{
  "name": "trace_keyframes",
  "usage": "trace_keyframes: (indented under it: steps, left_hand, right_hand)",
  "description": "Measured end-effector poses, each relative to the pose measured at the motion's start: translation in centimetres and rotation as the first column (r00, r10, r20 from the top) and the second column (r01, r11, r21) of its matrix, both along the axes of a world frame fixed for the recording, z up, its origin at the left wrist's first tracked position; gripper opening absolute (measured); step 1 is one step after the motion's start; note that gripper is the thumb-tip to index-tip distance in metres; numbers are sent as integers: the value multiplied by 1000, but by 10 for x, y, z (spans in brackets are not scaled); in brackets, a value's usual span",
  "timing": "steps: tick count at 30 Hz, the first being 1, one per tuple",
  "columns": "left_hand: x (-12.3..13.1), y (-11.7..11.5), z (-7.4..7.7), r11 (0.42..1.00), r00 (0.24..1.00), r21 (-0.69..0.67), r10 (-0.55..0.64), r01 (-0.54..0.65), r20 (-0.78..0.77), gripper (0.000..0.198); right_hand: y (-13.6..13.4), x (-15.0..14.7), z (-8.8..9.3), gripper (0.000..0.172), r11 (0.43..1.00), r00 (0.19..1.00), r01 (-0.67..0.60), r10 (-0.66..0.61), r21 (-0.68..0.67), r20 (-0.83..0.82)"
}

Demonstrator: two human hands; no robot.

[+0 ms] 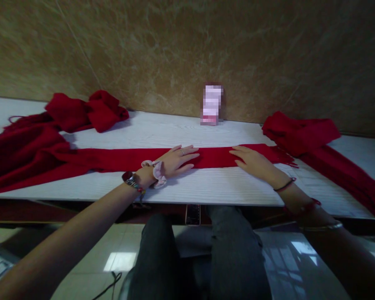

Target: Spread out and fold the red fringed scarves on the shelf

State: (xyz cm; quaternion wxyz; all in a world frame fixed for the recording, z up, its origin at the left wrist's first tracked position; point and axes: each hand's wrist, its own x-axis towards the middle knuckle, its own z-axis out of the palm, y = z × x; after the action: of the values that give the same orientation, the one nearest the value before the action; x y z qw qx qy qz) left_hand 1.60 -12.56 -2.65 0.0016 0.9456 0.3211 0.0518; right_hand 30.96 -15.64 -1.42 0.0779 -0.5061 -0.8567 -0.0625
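A red scarf [215, 157] lies in a long folded strip across the white table, its fringed end toward the right. My left hand [178, 160] rests flat on the strip near the middle, fingers spread and pointing right. Farther right, my right hand [253, 162] lies on the same strip, fingers stretched out to the left. Neither hand grips the cloth. On the left the scarf widens into loose, rumpled folds.
Bunched red cloth [104, 112] lies at the back left, and another red scarf [303, 133] at the right. Against the marbled wall [162, 50] stands a blurred pinkish item [211, 104]. A phone-like dark object [193, 214] sits below the edge of the white tabletop [231, 187].
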Motion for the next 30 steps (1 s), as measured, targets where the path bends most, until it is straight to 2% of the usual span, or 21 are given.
trace_keyframes:
  steps: [3, 8, 13, 18, 22, 30]
  left_hand:
    - [7, 0, -2, 999, 999, -30, 11, -12, -37, 50]
    - [8, 0, -4, 999, 997, -33, -2, 0, -76, 50]
    - [9, 0, -2, 997, 996, -49, 64, -67, -54, 47]
    - [2, -4, -2, 984, 983, -30, 174, -176, -67, 50]
    - [-23, -9, -1, 977, 973, -40, 206, -211, -104, 52]
    - [-103, -8, -5, 934, 931, -29, 350, -355, -107, 52]
  right_hand:
    - [2, 2, -5, 40, 999, 999, -18, 16, -41, -35]
    - [0, 0, -6, 42, 999, 999, -29, 28, -16, -41]
    - [7, -39, 1, 44, 999, 990, -49, 52, 23, -127]
    - [10, -77, -13, 49, 994, 995, -78, 74, -72, -60]
    - [8, -78, -21, 50, 993, 998, -70, 70, -95, -5]
    - [6, -75, -20, 49, 997, 998, -63, 63, -52, 0]
